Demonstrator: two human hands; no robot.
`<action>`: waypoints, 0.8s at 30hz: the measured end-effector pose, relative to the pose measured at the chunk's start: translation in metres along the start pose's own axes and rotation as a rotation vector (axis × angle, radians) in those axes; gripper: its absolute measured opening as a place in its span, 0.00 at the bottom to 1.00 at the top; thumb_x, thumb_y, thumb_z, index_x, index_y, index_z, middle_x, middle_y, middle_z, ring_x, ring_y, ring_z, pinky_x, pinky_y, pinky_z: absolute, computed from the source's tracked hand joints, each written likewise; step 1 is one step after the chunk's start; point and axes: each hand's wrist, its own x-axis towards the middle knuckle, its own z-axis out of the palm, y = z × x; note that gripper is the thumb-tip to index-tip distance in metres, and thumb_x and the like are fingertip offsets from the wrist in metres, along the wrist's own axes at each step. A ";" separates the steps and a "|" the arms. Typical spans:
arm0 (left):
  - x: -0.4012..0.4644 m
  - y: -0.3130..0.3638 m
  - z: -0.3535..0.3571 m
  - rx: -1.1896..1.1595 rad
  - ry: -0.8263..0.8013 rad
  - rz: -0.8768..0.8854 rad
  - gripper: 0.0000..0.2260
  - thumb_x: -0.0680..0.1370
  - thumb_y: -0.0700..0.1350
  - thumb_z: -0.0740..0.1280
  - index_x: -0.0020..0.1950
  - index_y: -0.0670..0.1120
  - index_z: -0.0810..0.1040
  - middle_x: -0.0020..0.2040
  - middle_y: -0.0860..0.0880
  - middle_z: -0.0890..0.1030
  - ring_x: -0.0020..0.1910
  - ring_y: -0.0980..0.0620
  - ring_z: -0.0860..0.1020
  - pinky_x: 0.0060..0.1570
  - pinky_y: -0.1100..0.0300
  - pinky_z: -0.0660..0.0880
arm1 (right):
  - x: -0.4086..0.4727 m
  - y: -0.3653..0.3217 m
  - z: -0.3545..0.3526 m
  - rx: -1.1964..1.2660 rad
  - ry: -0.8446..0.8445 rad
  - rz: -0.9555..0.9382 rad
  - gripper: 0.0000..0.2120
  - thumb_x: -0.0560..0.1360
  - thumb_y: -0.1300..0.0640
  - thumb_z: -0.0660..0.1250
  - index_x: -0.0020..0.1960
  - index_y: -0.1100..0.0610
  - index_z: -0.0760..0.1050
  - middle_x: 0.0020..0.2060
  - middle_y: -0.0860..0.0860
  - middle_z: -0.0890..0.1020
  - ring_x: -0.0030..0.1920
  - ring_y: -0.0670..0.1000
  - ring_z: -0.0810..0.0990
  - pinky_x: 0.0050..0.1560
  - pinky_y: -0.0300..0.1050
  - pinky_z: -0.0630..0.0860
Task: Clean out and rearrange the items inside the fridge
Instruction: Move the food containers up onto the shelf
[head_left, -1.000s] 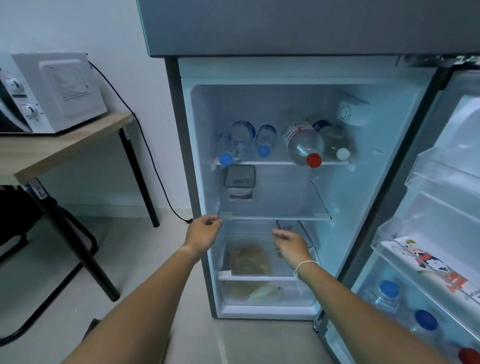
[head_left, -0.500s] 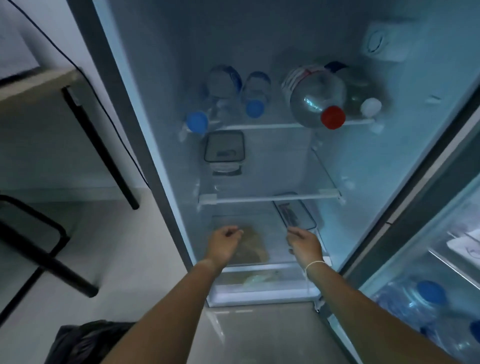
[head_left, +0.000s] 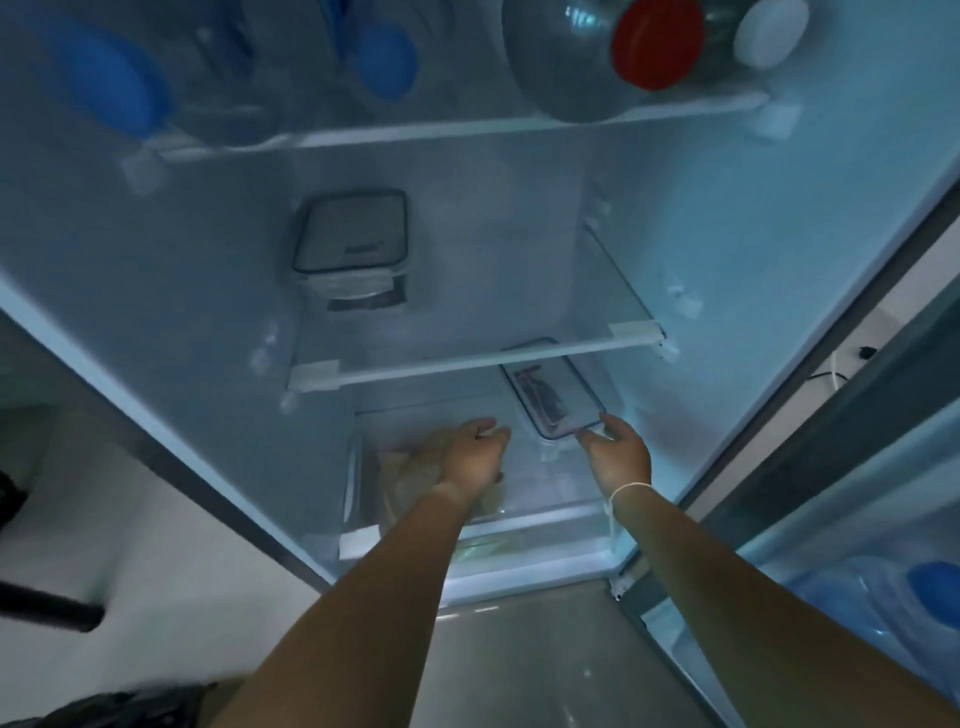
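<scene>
Both hands have reached deeper into the fridge's lowest level. The left hand (head_left: 475, 454) hovers loosely curled, empty, over a brown bag (head_left: 410, 470); the right hand (head_left: 618, 454), fingers spread, touches the lidded container (head_left: 553, 397), whose long axis runs front-to-back.

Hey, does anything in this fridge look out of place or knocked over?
Yes. On the top shelf the bottles lie on their sides, caps facing out. Below, the flat container sits askew by the right hand. No spills show.

Red bottle cap (head_left: 657, 44), white wristband (head_left: 626, 489)
</scene>
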 end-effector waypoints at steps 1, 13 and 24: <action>0.005 -0.001 0.004 0.002 -0.004 -0.003 0.18 0.79 0.44 0.62 0.69 0.42 0.70 0.63 0.40 0.75 0.50 0.48 0.73 0.34 0.64 0.72 | 0.006 0.003 0.000 -0.005 0.003 0.006 0.24 0.76 0.58 0.65 0.71 0.57 0.66 0.71 0.55 0.69 0.70 0.59 0.68 0.69 0.47 0.65; 0.077 -0.025 0.054 -0.038 -0.009 -0.101 0.30 0.78 0.49 0.64 0.76 0.44 0.57 0.73 0.43 0.66 0.65 0.42 0.72 0.52 0.56 0.76 | 0.077 0.032 0.016 0.148 0.034 0.114 0.25 0.72 0.53 0.67 0.68 0.58 0.70 0.63 0.57 0.76 0.60 0.55 0.75 0.67 0.57 0.71; 0.089 -0.037 0.046 -0.116 0.011 -0.205 0.27 0.74 0.44 0.69 0.71 0.38 0.67 0.72 0.41 0.69 0.65 0.42 0.73 0.29 0.63 0.76 | 0.065 0.031 0.010 0.350 -0.061 0.289 0.09 0.74 0.63 0.67 0.48 0.58 0.66 0.49 0.56 0.70 0.50 0.55 0.70 0.55 0.53 0.76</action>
